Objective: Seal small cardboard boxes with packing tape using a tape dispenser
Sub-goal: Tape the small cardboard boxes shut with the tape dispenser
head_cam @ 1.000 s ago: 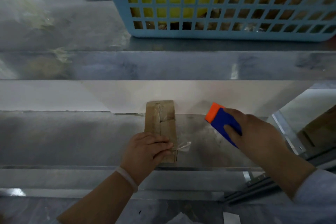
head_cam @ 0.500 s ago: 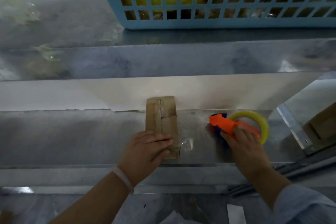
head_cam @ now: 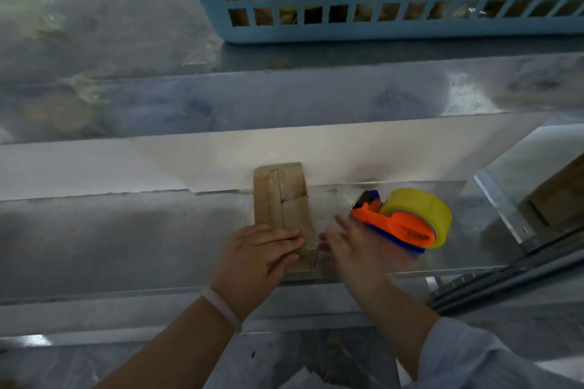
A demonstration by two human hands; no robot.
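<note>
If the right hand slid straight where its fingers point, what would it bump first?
Probably the right edge of the small brown cardboard box. That edge lies just beyond the straight fingers of the right hand, near where the left hand rests on the box. The right hand is blurred, so depth is unclear.

Packing workstation: steel bench (head_cam: 126, 230), blue basket (head_cam: 347, 31), tape dispenser (head_cam: 401, 226).

Left hand (head_cam: 262, 257) flat, fingers straight; right hand (head_cam: 352, 248) beside it, fingers extended, blurred
</note>
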